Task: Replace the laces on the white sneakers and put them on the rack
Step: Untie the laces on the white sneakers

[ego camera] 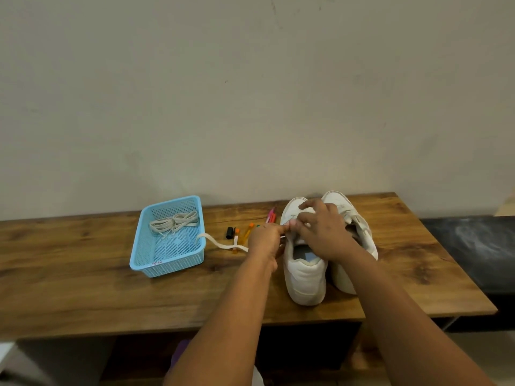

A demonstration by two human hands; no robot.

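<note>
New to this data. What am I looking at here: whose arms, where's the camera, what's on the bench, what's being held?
There is no robot: these are a person's two bare arms, seen from one wide-angle camera worn on the head, looking forward and down.

On the wooden bench two white sneakers stand side by side. The left hand pinches a loose lace that trails toward a blue basket. The right hand rests over the near sneaker, fingers curled at its lacing area; the exact grip is hidden. The second sneaker sits just to its right.

Inside the basket lies a bundle of laces. Between basket and shoes lie several coloured pens and a small black cap.
</note>
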